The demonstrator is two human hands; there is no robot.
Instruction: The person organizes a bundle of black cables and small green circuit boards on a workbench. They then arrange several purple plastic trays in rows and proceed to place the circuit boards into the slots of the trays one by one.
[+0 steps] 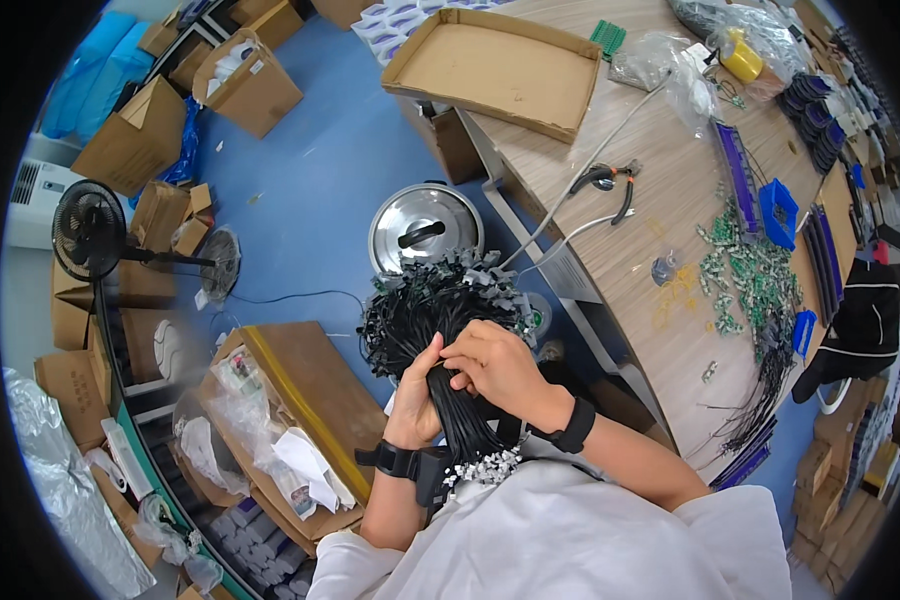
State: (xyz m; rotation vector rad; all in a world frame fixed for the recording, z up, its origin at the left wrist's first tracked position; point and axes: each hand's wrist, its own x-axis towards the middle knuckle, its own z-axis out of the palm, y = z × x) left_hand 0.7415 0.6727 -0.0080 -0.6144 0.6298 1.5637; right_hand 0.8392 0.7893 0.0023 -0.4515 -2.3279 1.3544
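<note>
Cables [464,425], black and bundled, fill the curled left hand [417,400]. The right hand [498,368] bends narrowly over them; whether it pinches anything cannot be told.

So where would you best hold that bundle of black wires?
Probably around the narrow waist of the bundle, between its bushy dark end and white tips, from left and right: there it runs gathered together, while both ends spread out.

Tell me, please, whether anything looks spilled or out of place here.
The small green-and-white parts look spilled: they lie in a loose, uneven scatter on the table near the blue bin, though possibly on purpose.
</note>
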